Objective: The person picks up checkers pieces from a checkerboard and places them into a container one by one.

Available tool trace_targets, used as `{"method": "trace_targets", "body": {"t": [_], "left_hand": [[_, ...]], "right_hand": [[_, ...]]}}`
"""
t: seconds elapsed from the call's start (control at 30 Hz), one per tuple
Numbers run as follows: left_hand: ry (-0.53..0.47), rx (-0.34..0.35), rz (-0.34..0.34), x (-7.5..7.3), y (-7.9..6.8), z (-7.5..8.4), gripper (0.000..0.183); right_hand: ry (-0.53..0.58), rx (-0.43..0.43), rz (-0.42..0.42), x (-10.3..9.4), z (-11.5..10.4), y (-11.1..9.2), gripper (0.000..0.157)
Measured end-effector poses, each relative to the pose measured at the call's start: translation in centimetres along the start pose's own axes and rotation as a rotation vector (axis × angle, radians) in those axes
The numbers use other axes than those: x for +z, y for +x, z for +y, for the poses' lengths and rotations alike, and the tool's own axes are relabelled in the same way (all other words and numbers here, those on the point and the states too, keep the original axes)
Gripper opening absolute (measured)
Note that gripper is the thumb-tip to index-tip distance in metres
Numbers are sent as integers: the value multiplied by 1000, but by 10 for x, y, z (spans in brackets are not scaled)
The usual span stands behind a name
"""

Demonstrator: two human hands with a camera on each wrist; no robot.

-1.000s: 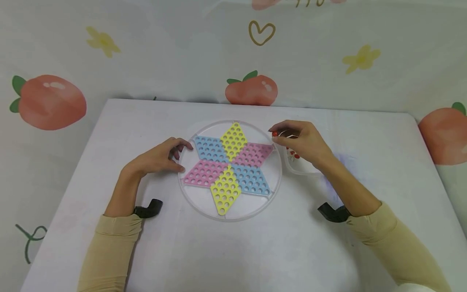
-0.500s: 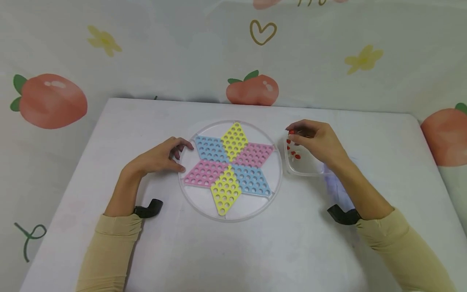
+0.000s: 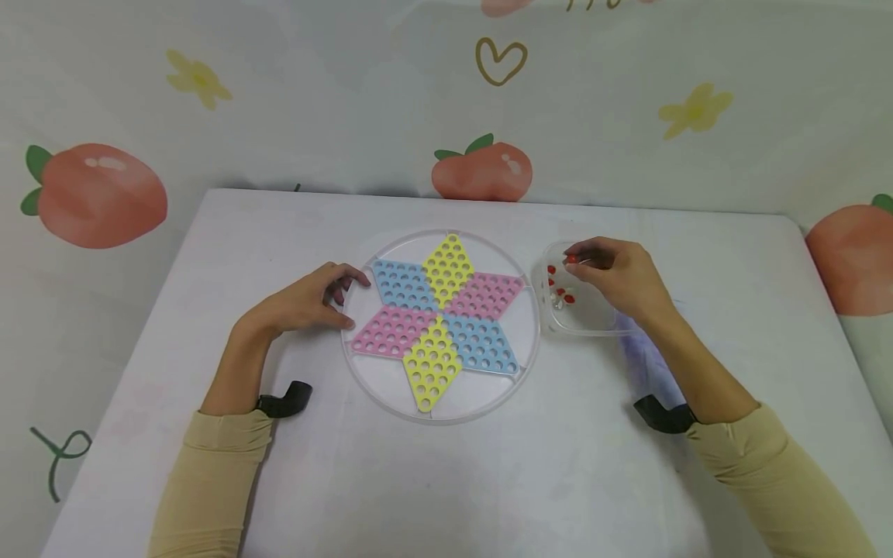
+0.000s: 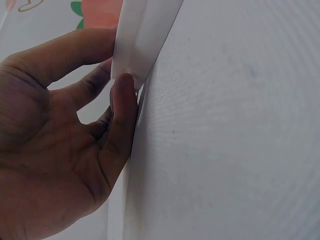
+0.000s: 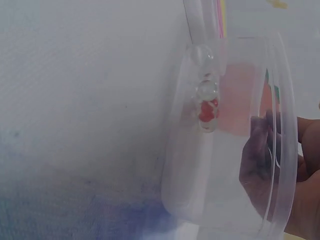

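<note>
A round Chinese checkers board (image 3: 432, 415), with a star of yellow, pink and blue points full of holes, lies on the table. My left hand (image 3: 296, 298) holds its left rim, thumb and index finger spread along the edge; the left wrist view shows both tips against the white rim (image 4: 137, 37). My right hand (image 3: 624, 279) is over a clear plastic box (image 3: 582, 333), pinching a red marble (image 3: 571, 259) between thumb and fingertips. Several marbles (image 3: 560, 293) with red in them lie at the box's left side. Through its wall, the right wrist view shows clear and red marbles (image 5: 207, 110).
The box stands just right of the board, almost against its rim. A bluish-purple patch (image 3: 649, 360) shows on the white table (image 3: 446, 488) beneath the right forearm. Behind the table hangs a backdrop (image 3: 349, 108) printed with peaches and flowers.
My right hand has drawn away from the board's upper right edge to the right, over the box, with the red marble between its fingertips. The left hand and the board stay where they were.
</note>
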State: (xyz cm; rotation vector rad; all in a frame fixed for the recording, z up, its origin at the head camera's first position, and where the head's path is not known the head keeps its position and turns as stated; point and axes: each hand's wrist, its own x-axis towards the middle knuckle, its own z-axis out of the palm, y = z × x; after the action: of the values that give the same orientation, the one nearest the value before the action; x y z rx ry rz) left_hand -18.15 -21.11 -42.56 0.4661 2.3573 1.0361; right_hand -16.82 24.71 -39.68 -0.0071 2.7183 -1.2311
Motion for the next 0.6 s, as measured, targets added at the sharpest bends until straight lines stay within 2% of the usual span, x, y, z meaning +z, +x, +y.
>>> {"method": "trace_targets", "body": {"t": [0.33,0.6], "left_hand": [[7,7,1,0,0,-2,62],[8,15,-2,0,0,-1,61]], "right_hand": [[-30,46,-7,2,8,4,25],[-76,77,4,8,10,9,30]]}}
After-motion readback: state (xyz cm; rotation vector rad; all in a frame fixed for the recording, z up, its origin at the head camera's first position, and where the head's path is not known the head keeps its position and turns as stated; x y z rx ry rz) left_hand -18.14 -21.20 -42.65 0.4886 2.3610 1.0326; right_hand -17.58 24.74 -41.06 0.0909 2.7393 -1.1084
